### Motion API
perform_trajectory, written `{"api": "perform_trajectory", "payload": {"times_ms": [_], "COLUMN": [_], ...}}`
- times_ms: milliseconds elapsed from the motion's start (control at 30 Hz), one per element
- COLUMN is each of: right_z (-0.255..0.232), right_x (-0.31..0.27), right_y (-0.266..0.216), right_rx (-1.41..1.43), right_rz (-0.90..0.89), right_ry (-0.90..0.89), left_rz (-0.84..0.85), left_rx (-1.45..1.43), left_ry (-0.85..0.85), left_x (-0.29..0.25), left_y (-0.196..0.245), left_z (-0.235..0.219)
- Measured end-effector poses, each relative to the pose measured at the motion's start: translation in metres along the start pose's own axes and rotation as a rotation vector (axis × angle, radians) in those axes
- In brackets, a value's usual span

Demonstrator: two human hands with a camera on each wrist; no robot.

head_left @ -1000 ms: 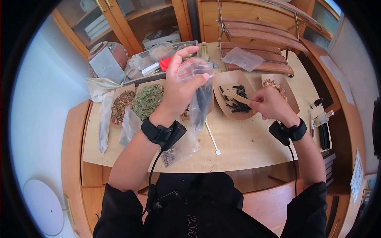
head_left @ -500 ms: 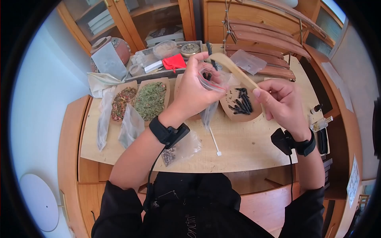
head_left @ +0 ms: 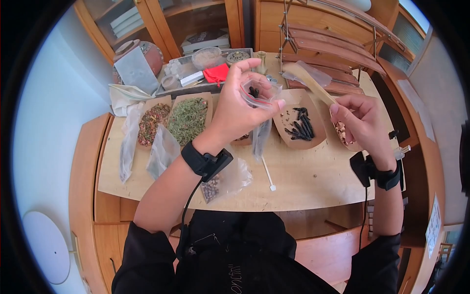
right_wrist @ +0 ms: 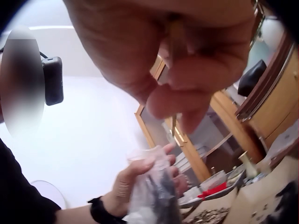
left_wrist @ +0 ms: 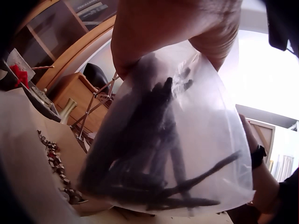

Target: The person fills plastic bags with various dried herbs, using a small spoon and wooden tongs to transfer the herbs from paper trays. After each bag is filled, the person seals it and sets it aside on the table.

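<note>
In the head view the left hand (head_left: 242,105) grips a clear zip bag (head_left: 259,134) by its mouth, which gapes upward. Dark stick-like pieces fill the bag (left_wrist: 163,154) in the left wrist view. The right hand (head_left: 361,122) pinches a flat wooden scoop (head_left: 313,83) between thumb and fingers, its broad end up and toward the left, apart from the bag. Below and between the hands, a paper tray (head_left: 313,142) holds black pieces (head_left: 302,126). The right hand partly covers another tray with pale pieces (head_left: 340,128).
Trays of green herb (head_left: 188,120) and reddish mix (head_left: 154,123) stand at the left. A bag of small round pieces (head_left: 213,188) and a white stick (head_left: 268,171) lie near the front edge. Behind are a grey tray (head_left: 183,89) with a red pouch (head_left: 215,73) and a slatted rack (head_left: 328,39).
The right hand has lifted the scoop from the tray of black pieces, up past the bag's mouth, then back to the right. The left hand has turned the bag, showing its mouth.
</note>
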State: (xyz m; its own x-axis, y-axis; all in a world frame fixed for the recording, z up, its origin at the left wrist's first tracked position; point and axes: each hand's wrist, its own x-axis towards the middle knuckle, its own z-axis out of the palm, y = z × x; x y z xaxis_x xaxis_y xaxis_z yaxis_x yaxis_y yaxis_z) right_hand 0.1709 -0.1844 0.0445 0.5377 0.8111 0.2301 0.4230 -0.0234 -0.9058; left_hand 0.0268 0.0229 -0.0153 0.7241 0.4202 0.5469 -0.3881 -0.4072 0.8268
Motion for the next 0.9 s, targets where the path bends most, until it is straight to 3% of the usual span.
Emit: {"api": "perform_trajectory", "payload": {"times_ms": [67,300,633,733,800,900], "right_z": [-0.015,-0.014,-0.005,-0.005,0.001,0.021], "right_x": [0.003,-0.001,-0.004,-0.006,-0.008,-0.013], "right_y": [0.012,0.040,0.043,0.038,0.025,-0.002], "right_rx": [-0.386,-0.681,-0.591,-0.464,-0.223,-0.022], "right_rz": [0.102,0.191,0.195,0.143,0.029,-0.077], "right_ry": [-0.125,-0.269,-0.199,-0.094,0.063,0.108], "left_rz": [-0.003,-0.022,-0.044,-0.042,-0.017,-0.054], "left_rx": [-0.020,-0.051,-0.030,-0.046,-0.030,-0.033], "left_ry": [0.032,0.023,-0.009,-0.010,-0.024,-0.023], "left_x": [0.000,-0.002,-0.006,-0.006,-0.004,-0.003], "left_y": [0.003,-0.002,0.003,0.000,0.000,0.002], "left_z": [-0.001,0.001,0.008,0.011,0.011,0.015]}}
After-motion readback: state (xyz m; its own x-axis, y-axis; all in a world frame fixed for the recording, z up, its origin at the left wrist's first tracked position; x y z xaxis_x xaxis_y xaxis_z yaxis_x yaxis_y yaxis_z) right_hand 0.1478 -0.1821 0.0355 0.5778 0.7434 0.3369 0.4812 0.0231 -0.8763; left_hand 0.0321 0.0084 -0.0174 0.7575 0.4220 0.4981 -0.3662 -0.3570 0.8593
